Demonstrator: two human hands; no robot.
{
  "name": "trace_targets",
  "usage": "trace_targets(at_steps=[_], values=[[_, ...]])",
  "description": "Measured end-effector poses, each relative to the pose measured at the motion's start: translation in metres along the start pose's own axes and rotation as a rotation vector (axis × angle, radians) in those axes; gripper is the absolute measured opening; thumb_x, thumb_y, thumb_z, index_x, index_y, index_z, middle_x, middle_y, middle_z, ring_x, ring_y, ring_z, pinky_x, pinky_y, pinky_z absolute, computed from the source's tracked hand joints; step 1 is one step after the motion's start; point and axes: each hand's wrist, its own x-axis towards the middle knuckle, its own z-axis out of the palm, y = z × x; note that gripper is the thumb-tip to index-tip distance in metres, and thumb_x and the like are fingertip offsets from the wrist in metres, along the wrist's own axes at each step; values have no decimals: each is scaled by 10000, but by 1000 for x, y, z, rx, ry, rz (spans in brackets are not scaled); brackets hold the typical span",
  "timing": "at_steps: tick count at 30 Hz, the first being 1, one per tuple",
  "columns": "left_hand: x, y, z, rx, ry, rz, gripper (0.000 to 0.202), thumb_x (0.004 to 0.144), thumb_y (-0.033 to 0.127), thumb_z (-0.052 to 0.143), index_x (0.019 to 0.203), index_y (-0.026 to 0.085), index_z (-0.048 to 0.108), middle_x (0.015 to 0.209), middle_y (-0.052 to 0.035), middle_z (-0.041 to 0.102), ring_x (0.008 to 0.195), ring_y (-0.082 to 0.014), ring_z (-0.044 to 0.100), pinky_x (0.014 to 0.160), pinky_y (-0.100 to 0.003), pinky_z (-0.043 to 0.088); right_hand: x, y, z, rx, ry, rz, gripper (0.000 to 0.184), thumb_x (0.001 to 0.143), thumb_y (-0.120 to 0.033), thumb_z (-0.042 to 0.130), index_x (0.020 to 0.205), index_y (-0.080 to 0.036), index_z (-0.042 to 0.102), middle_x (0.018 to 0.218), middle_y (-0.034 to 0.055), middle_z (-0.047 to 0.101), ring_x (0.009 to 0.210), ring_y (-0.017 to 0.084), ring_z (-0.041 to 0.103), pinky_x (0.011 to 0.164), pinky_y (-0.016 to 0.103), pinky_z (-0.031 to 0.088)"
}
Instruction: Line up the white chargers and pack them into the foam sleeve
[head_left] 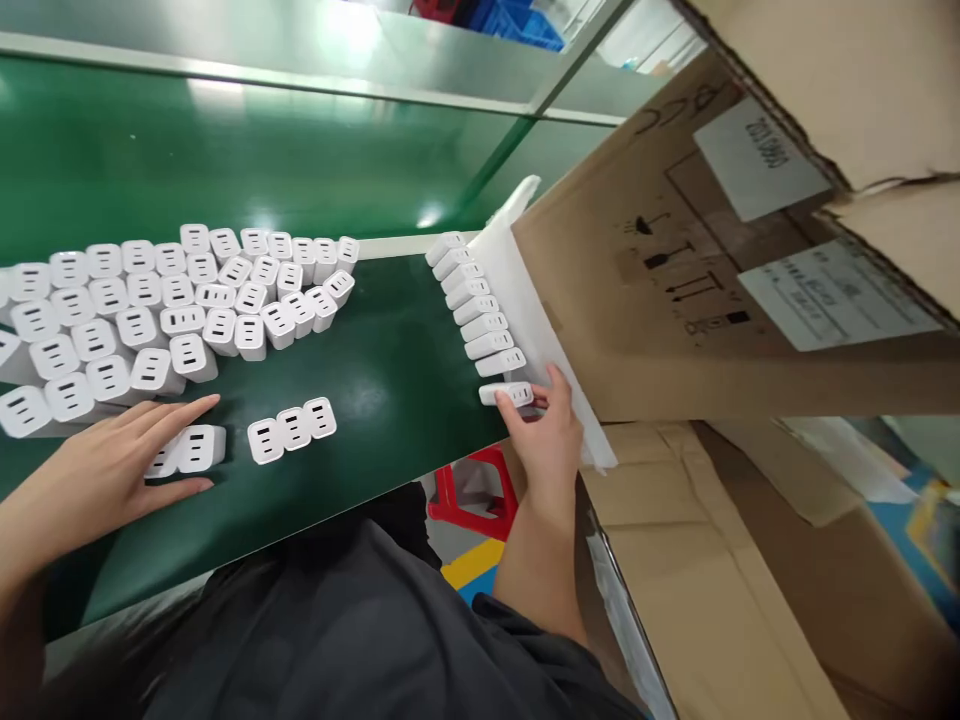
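Observation:
My right hand (pixel 551 425) pinches a white charger (pixel 506 394) lying on its side, at the near end of a row of similar chargers (pixel 480 323) along the table's right side. My left hand (pixel 112 470) reaches around two white chargers (pixel 201 448); its thumb and index finger are spread, with small gaps between them and the nearer block. One of that pair is partly hidden by the hand. Three more chargers (pixel 292 428) stand side by side just to the right of it. Behind the left hand, a large group of upright chargers (pixel 139 290) shows its port faces upward.
The green table (pixel 375 390) has a raised back panel (pixel 262 170). A white foam sheet (pixel 540 310) lies between the row and a big cardboard box (pixel 600 290). Below the table edge are a red stool (pixel 480 500) and another open carton (pixel 720 560).

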Motion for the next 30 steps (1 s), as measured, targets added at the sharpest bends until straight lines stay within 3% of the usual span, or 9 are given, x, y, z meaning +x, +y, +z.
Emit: trace_targets(at_steps=[6, 10, 12, 15, 18, 20, 23, 26, 30], values=[[6, -1, 2, -9, -48, 15, 812, 849, 660, 506, 1555, 490, 143, 1241, -47, 644, 1025, -416, 650, 802, -568, 530, 25, 20, 22, -5, 159, -64, 698, 804, -542, 668, 1360, -140, 543, 1102, 174, 687, 667, 219, 646, 595, 377, 558], [7, 5, -1, 33, -35, 49, 763, 908, 616, 497, 1566, 400, 179, 1298, -79, 618, 1073, -377, 641, 841, -526, 535, 13, 4, 19, -6, 319, -146, 560, 827, -517, 686, 1266, -174, 633, 1090, 163, 655, 548, 158, 558, 588, 384, 562], [7, 10, -3, 42, -34, 68, 745, 924, 618, 496, 1561, 337, 230, 1319, -82, 616, 1102, -346, 633, 873, -476, 533, 0, -14, 17, 78, 328, -175, 479, 857, -452, 683, 1257, -192, 646, 1093, 159, 645, 524, 139, 524, 553, 365, 550], [8, 14, -5, 33, -44, 66, 699, 935, 632, 496, 1502, 239, 382, 1276, -99, 650, 1094, -295, 642, 879, -389, 523, -18, -51, 20, 333, 133, -311, 433, 889, -344, 667, 1309, -249, 613, 1152, 130, 634, 608, 148, 584, 548, 336, 556], [9, 15, -5, 21, -72, 51, 643, 945, 636, 485, 1426, 209, 480, 1233, -111, 671, 1047, -250, 660, 827, -325, 511, -29, -97, 27, 572, -183, -570, 531, 886, -314, 688, 1394, -300, 534, 1276, 118, 611, 954, 244, 675, 764, 415, 612], [10, 18, -3, 17, -60, 55, 600, 952, 621, 487, 1376, 198, 522, 1224, -111, 677, 1035, -235, 665, 798, -304, 503, -31, -127, 33, 636, -395, -753, 643, 875, -358, 714, 1460, -298, 454, 1371, 131, 570, 1206, 303, 597, 957, 498, 564], [12, 26, 3, 14, -1, 82, 549, 954, 586, 517, 1310, 171, 562, 1183, -111, 696, 1003, -226, 676, 760, -295, 500, -29, -164, 42, 658, -623, -958, 715, 873, -412, 722, 1491, -263, 396, 1457, 146, 507, 1368, 314, 463, 1097, 539, 464], [14, 36, 12, 7, 48, 125, 530, 952, 551, 547, 1294, 146, 560, 1143, -115, 708, 968, -223, 682, 735, -299, 499, -30, -182, 53, 693, -716, -1020, 604, 913, -354, 682, 1455, -233, 446, 1415, 136, 548, 1329, 278, 496, 1085, 493, 482], [14, 48, 22, -3, 86, 111, 557, 937, 516, 593, 1354, 157, 508, 1180, -118, 697, 994, -221, 679, 733, -290, 495, -36, -184, 61, 748, -690, -929, 487, 940, -305, 644, 1407, -257, 514, 1329, 118, 608, 1214, 249, 588, 1016, 444, 533]])
